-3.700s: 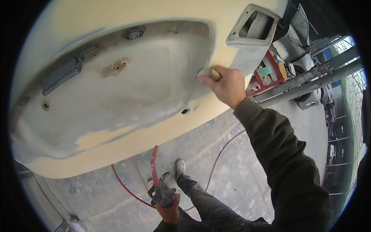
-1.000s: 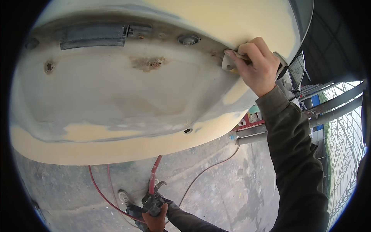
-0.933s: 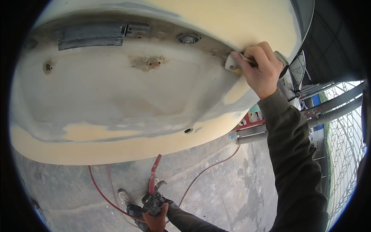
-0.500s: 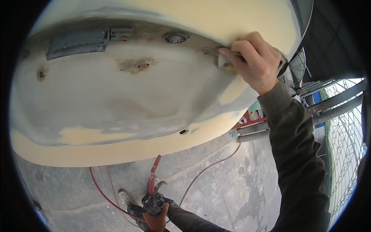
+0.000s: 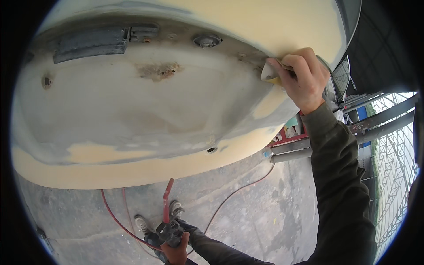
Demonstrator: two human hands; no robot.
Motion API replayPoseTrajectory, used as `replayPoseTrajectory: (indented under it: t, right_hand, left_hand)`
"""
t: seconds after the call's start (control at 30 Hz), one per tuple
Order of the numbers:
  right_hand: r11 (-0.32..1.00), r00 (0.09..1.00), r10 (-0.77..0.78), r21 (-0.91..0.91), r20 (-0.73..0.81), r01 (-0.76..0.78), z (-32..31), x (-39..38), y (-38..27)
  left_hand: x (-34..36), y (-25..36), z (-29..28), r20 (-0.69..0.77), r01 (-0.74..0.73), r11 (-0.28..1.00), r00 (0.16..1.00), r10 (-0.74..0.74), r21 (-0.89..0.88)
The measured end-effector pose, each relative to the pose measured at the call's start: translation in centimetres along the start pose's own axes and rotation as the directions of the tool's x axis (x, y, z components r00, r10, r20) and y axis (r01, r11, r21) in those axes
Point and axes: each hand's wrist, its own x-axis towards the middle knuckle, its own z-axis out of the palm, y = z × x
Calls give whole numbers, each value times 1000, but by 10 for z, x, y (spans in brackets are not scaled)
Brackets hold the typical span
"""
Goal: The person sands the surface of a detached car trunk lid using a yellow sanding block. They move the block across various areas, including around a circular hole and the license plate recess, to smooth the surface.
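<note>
A curved car body panel (image 5: 185, 106), grey with cream filler patches, spans the upper left. My right hand (image 5: 308, 81) is closed on a folded piece of sandpaper (image 5: 269, 73), white on one face and yellowish at its edge. It presses the paper to the right end of the panel's recess, along the upper lip. Low in the picture, my left hand (image 5: 177, 254) grips an air blow gun (image 5: 169, 232) with a black body and a red nozzle pointing up toward the panel's lower edge. My left fingers are partly hidden by the gun.
A dark grey handle-like trim (image 5: 90, 46) and a round fitting (image 5: 207, 41) sit under the upper lip. Rusty patches (image 5: 159, 70) mark the recess. Red hose (image 5: 115, 216) crosses the concrete floor (image 5: 265, 212) near my shoes. Grey pipes (image 5: 291, 154) run at the right.
My right hand with the sandpaper has shifted right and slightly down along the lip. The blow gun has moved slightly left and down, uncovering more of my right shoe.
</note>
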Motion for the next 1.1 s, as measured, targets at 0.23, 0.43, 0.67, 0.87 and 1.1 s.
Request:
replayPoseTrajectory:
  t: [0.23, 0.43, 0.67, 0.87, 1.1]
  right_hand:
    - [1000, 1000, 8, 7, -2, -8, 1, -1, -1]
    - [998, 999, 33, 53, 15, -34, 6, 14, -11]
    - [996, 999, 51, 71, 13, -52, 5, 26, -18]
    - [884, 884, 453, 71, 112, -462, -8, -11, -22]
    - [680, 694, 690, 144, 205, -719, -4, -45, -50]
  left_hand:
    - [-1, 1, 8, -17, -25, 999, 1000, 25, 29]
    - [0, 9, 11, 40, 8, 998, 999, -10, 58]
    - [-3, 8, 11, 13, 18, 1000, 1000, -18, -18]
    - [-3, 4, 3, -7, -41, 999, 999, 42, 29]
    - [1, 13, -10, 9, -9, 999, 1000, 8, 46]
